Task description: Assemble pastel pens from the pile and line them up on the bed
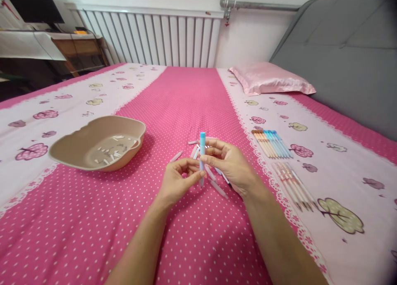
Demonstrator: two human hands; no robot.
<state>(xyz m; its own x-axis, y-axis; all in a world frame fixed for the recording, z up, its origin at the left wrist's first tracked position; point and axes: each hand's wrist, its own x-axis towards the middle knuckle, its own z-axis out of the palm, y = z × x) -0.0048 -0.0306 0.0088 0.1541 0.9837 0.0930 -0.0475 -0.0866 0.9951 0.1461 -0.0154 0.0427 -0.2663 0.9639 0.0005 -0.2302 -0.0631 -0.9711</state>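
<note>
An upright pen [202, 141] with a bright blue top and a paler body is pinched between both my hands, above the bedspread. My left hand [180, 179] grips its lower part between thumb and fingers. Higher up, my right hand [231, 163] closes thumb and fingers on the same pen. Beneath and behind the hands lie several loose pale pens, partly hidden by my fingers; one pale pink piece [218, 188] rests in front and another pinkish piece [176, 156] lies to the left.
A beige basin [66, 146] at left holds small white and grey bits. On the right lie a row of brown, orange and blue pens [273, 144] and a row of whitish pens [293, 184]. Farther back are a pink pillow [271, 78], a grey headboard [341, 53] and a white radiator [155, 37].
</note>
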